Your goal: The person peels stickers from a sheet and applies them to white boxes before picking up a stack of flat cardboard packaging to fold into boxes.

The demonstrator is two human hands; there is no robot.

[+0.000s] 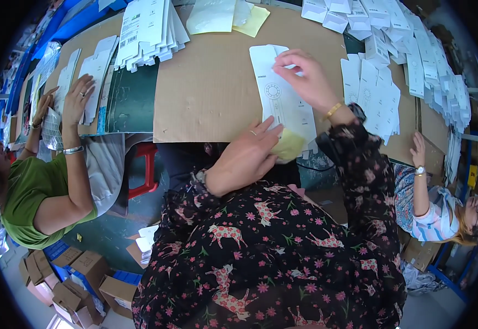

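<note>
A flat white die-cut carton blank (280, 96) with a printed ring lies on the brown cardboard-covered table (211, 93) in front of me. My left hand (247, 156) rests at the blank's near end, fingers pressing on a yellow sheet (289, 145) tucked under that end. My right hand (305, 79) lies on the far part of the blank, fingers pinching its upper flap. Both sleeves are dark with a floral and deer print.
White carton blanks are stacked at the back left (148, 30), fanned out along the right (379, 90) and heaped far right (436, 71). A person in green (41, 192) handles blanks at left. Another person's hand (418, 151) touches the table at right. Small boxes (80, 279) sit on the floor.
</note>
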